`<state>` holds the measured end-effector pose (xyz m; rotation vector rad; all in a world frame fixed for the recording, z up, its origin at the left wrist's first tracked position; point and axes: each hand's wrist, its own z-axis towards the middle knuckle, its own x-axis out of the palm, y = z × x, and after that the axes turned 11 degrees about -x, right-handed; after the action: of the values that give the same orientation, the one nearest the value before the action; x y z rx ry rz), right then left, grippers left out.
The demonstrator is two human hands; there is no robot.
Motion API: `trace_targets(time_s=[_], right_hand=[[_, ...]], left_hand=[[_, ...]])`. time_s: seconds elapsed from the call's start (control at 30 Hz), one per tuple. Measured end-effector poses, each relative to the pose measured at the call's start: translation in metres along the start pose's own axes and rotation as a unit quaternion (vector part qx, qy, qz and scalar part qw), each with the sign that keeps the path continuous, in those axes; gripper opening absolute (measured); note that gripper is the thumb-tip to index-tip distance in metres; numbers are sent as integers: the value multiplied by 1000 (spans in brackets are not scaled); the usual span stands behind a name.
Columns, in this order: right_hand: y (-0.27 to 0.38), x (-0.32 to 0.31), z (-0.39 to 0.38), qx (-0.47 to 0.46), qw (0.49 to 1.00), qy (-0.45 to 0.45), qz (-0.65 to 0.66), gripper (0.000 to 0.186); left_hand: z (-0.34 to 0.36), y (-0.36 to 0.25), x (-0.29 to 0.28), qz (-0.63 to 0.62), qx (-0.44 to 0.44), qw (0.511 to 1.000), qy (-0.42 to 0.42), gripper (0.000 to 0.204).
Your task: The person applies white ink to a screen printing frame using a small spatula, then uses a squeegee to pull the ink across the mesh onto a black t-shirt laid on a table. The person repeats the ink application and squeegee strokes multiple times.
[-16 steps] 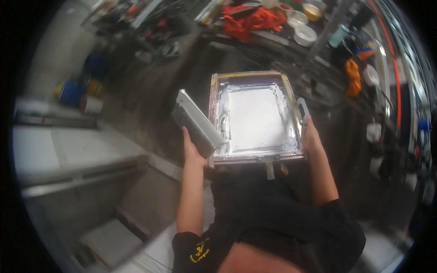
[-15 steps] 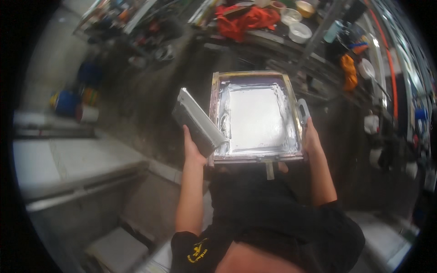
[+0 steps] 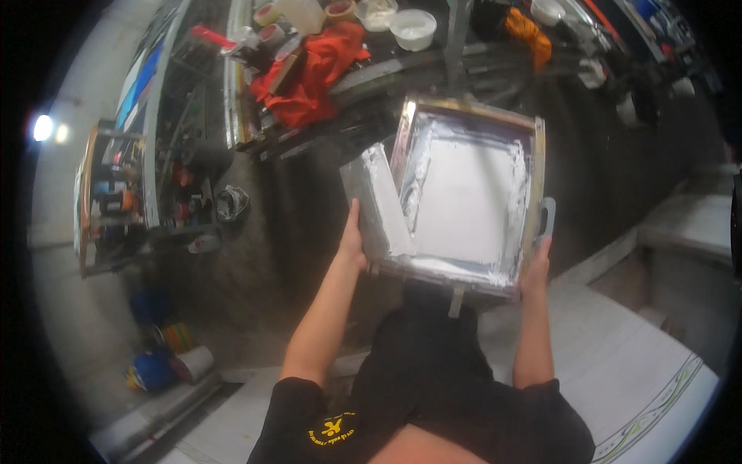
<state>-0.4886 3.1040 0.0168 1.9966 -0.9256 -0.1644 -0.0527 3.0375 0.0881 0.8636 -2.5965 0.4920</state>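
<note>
I hold a screen-printing frame [image 3: 471, 110] in front of my body, its inside coated with white ink [image 3: 468, 197] that is thick and smeared along the sides. My left hand [image 3: 353, 243] is closed around a wide, flat squeegee [image 3: 377, 203] and the frame's left side; the squeegee leans over that side, white ink along its edge. On the opposite side, my right hand [image 3: 535, 271] grips the frame, with its fingers partly hidden. A grey looped handle [image 3: 548, 216] sticks up beside that hand; what it belongs to is hidden. A short tab [image 3: 457, 301] hangs under the near edge.
Ahead, a cluttered bench carries a red cloth [image 3: 309, 77], tape rolls and a white tub [image 3: 413, 29]. An orange cloth [image 3: 529, 37] hangs farther right. A white tabletop [image 3: 610, 348] lies close on my right. Blue containers [image 3: 154, 370] stand low at left, below a rack [image 3: 85, 201].
My body has turned right, so the bench and red cloth have moved left in view and a white tabletop now shows at right. Both hands keep their holds on the frame and squeegee.
</note>
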Motion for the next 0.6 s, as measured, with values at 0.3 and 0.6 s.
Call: trace_targets(time_s=[0.3, 0.6], right_hand=[[-113, 87, 60, 41, 999, 15, 28, 107], [-153, 123, 82, 8, 988, -117, -100, 110]], left_hand=[[98, -152, -50, 111, -10, 992, -60, 82], [201, -263, -45, 323, -81, 933, -136, 115]])
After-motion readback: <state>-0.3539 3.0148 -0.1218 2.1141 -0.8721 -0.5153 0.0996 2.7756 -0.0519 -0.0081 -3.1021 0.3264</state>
